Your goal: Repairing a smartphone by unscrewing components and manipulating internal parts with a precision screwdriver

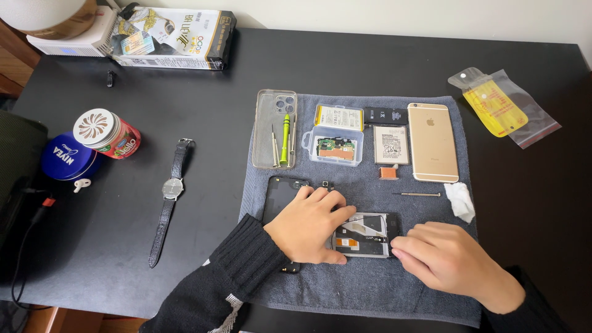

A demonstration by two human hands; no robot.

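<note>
Black and silver, the opened phone (365, 235) lies on the near part of a grey towel (370, 283), its inner metal plate exposed. It is pressed at its left end by the left hand (310, 224), laid flat with fingers loosely spread and closed round nothing. The right hand (445, 256) is curled at the phone's right edge, fingertips touching it — whether anything small is pinched there cannot be told.

Just left of the opened phone, partly under the left hand, a black back cover (279, 196) is seen. Beyond the phone, towards the wall, one clear phone case (275, 128) holds one green screwdriver (285, 139) and two thin metal tools; beside it lie one clear plastic box (336, 145) of parts, two batteries (391, 144) and one gold phone (433, 141). One small screwdriver (417, 194) and one crumpled white tissue (460, 201) lie just beyond the right hand.

The towel is spread on a black table (185, 98) set against a pale wall. Well left of the phone are one wristwatch (170, 198), one blue tin (68, 158) and one red tub — well right, one plastic bag (502, 106) with a yellow insert.
</note>
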